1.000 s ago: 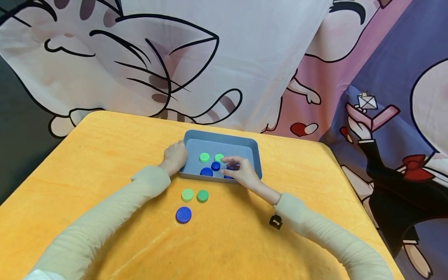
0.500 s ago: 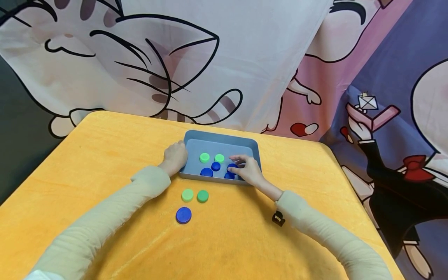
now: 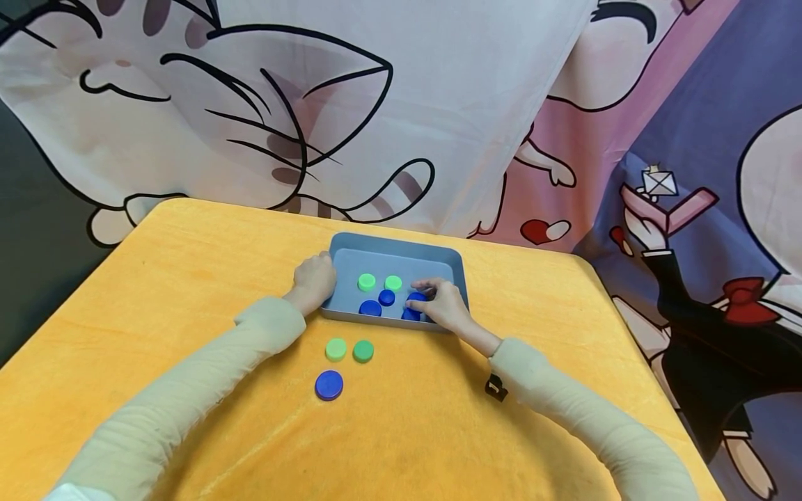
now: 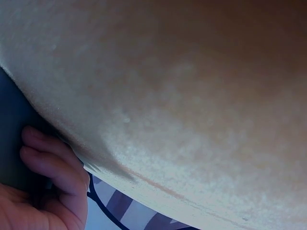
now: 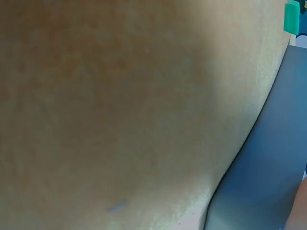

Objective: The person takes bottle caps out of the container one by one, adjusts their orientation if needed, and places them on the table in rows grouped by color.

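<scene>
On the table stands a shallow blue-grey tray (image 3: 401,243) holding several round plastic bottle caps. My left hand (image 3: 315,280) grips its left wall; curled fingers (image 4: 57,167) appear against it in the left wrist view. At the right of the tray my right hand (image 3: 443,304) pinches a blue bottle cap (image 3: 416,298) between thumb and fingers. Another blue cap (image 3: 411,315) lies just below that one. Farther left inside are a small blue cap (image 3: 386,298), a larger blue cap (image 3: 370,308) and two light green caps (image 3: 366,282).
In front of the tray, on the yellow tablecloth (image 3: 401,431), lie a light green cap (image 3: 335,349), a darker green cap (image 3: 363,351) and a blue cap (image 3: 328,385). A cartoon-printed curtain (image 3: 438,139) hangs behind the table.
My right hand has moved right, away from the far green cap, to the blue cap at the tray's right, and its fingers have closed in on it. My left hand has stayed still.
</scene>
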A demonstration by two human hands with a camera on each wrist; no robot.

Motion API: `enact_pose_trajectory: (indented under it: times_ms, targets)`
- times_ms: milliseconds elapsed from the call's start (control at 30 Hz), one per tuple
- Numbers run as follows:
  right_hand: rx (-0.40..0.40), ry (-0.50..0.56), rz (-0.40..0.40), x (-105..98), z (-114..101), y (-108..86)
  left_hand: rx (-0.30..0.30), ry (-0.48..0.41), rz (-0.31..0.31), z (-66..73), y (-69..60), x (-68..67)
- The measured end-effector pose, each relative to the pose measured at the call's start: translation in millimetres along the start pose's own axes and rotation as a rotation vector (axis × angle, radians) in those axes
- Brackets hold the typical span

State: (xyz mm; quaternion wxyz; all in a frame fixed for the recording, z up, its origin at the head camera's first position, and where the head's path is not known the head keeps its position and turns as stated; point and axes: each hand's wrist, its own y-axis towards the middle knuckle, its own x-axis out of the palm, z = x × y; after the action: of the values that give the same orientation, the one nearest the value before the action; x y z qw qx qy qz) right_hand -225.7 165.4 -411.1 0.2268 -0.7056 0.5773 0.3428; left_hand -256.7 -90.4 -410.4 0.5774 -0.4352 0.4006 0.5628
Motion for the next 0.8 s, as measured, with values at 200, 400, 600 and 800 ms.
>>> enact_pose_trajectory:
  times_ms: [200, 400, 600, 800]
  targets:
    - [0.027, 0.001, -0.003, 0.6, -1.9, 1.3, -0.004, 0.004, 0.000, 0.7, -0.1, -0.3]
    - [0.069, -0.001, -0.003, 0.9, -2.9, 1.5, -0.004, 0.004, -0.001, 0.9, 0.3, 0.2]
    - [0.089, -0.012, -0.005, 2.0, -2.8, 3.0, -0.008, 0.005, -0.005, 0.2, 0.7, 1.0]
    - [0.077, -0.026, 0.002, 2.2, -4.4, 3.3, -0.007, 0.007, -0.005, 0.6, -0.1, 0.5]
